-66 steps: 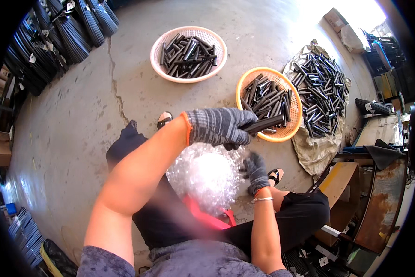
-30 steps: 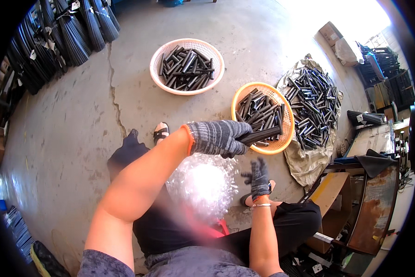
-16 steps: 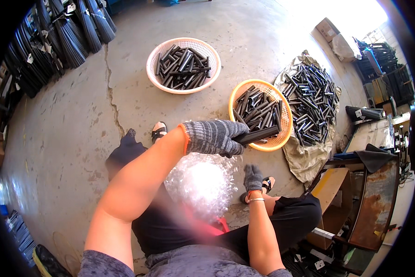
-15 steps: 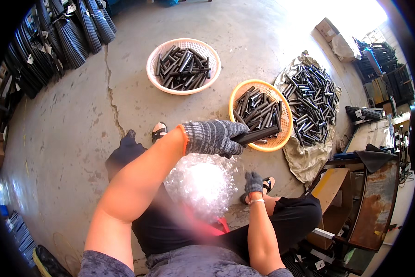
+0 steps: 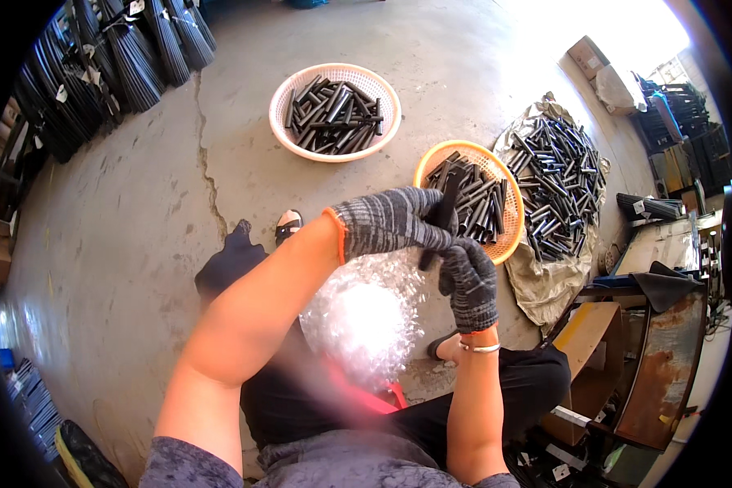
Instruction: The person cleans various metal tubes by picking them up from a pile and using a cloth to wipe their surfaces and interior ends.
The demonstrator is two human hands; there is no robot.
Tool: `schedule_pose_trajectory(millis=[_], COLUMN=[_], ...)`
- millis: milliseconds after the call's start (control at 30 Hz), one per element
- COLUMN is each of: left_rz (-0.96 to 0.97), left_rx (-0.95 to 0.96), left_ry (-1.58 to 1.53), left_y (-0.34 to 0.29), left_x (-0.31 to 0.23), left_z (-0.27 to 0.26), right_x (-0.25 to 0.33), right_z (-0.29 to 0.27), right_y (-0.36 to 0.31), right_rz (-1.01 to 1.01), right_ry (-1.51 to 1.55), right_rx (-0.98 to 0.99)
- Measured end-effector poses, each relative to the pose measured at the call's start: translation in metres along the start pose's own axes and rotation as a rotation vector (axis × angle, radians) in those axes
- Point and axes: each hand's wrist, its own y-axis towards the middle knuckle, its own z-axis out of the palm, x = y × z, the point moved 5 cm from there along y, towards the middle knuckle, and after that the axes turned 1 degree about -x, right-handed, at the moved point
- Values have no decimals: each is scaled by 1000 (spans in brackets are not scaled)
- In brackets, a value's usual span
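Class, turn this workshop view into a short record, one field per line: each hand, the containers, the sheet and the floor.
Left hand: gloved, gripping dark tubing; number of pieces unclear
Right hand: gloved, close beside the left; contact with the tubing unclear
Orange basket: beyond the hands, holding black tubes
Pale pink basket: farther forward and left, also holding black tubes
Beige sheet: right of the orange basket, beneath a loose tube pile
Floor: grey, cracked
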Motion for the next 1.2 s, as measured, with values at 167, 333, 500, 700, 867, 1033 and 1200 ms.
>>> schedule_pose_trajectory(millis=[167, 333, 500, 700, 867, 1033, 1200], left_rz=[273, 369, 244, 205, 374, 441, 330], left_rx=[-186, -556, -547, -422, -633, -728, -680], left_ry=[-173, -108, 6, 13, -94, -63, 25], left_y=[-5, -7, -10, -9, -8, -15, -13], left_x=[1, -34, -24, -19, -31, -43, -16], left_z=[-12, -56, -58, -36, -50, -66, -63], right_x=[-36, -204, -188, 30, -91, -273, -45], right_z=[4, -107, -89, 50, 20, -110, 0], right_y=[-3, -18, -31, 15, 15, -63, 12], right_rz=[68, 266, 545, -146, 205, 883, 7], right_ry=[124, -634, -315, 251, 370, -259, -55], right_rx=[-64, -101, -236, 163, -74, -345, -129])
